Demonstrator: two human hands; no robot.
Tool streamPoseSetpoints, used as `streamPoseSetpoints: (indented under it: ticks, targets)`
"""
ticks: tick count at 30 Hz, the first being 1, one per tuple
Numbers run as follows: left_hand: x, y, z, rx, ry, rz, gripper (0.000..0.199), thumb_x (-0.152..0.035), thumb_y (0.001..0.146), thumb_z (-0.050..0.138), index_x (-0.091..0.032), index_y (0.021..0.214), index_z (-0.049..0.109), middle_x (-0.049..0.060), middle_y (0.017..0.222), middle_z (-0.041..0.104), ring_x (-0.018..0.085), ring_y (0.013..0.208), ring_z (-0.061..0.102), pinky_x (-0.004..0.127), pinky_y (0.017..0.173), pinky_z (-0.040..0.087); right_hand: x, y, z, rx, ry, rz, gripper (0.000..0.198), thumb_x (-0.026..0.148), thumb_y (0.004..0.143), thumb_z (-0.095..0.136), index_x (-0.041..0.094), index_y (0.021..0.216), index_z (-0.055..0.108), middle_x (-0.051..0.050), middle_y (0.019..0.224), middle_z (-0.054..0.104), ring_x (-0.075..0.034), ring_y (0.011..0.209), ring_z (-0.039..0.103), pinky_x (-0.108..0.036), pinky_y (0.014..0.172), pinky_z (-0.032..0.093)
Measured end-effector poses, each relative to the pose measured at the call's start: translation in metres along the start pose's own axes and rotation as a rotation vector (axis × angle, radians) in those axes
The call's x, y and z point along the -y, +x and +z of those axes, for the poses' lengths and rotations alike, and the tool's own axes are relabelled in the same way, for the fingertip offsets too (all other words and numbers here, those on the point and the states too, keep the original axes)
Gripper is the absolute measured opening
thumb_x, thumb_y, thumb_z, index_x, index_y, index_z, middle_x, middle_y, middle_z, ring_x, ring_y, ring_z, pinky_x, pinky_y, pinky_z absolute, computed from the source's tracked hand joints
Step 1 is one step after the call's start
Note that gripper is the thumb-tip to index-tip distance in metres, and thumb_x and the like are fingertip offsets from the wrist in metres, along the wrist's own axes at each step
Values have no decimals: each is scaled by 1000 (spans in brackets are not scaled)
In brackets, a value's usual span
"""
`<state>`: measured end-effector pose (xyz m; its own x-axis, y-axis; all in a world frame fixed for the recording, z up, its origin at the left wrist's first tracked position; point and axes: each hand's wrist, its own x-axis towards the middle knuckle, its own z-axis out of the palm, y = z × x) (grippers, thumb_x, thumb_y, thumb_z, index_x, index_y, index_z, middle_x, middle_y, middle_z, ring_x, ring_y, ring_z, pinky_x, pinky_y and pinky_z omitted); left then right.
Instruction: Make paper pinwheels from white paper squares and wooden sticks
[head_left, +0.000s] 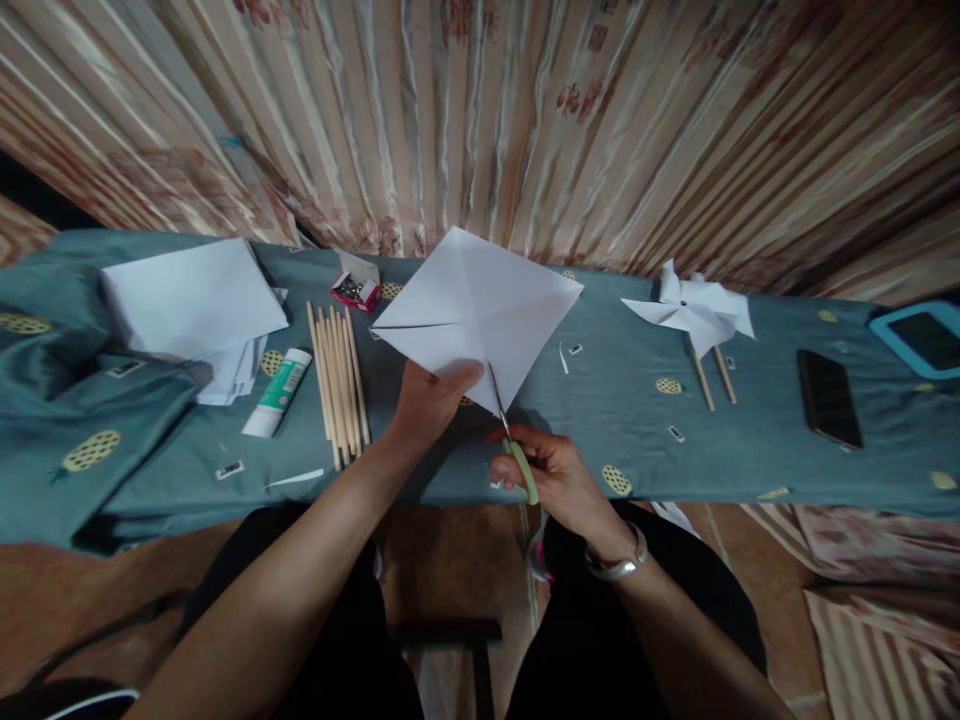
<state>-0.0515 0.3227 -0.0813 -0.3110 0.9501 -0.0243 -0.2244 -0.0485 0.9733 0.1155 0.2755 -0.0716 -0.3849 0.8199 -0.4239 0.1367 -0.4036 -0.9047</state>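
A square white sheet of paper [502, 290] is held up over the cloth with one corner toward me. Fold lines cross it, and a slit runs in from its left corner. My left hand [435, 395] pinches the lower left side, thumb on top and the other fingers hidden beneath. In my right hand [551, 470] is a pair of scissors [523, 470] with light green handles. Their blades lie on the paper at its near corner, pointing toward the middle.
Left of the paper are wooden sticks [341, 385], a glue stick [277, 393], a small red box of metal pieces [356, 288] and stacked white paper [195, 295]. On the right lie paper pinwheels [701, 308] on sticks, a phone [829, 398] and a blue-framed device [922, 335]. A curtain [480, 130] hangs behind.
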Motion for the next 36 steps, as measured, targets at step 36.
streamPoseSetpoints:
  ticks: [36]
  targets:
    - [-4,-12,6,45,20,-52,21,-26,60,76,-18,77,67,1,75,71,19,69,64,34,71,53,5,2,-1,-39,24,-13,44,51,57,86,18,81,68,4,59,60,-10,52,51,-22,50,42]
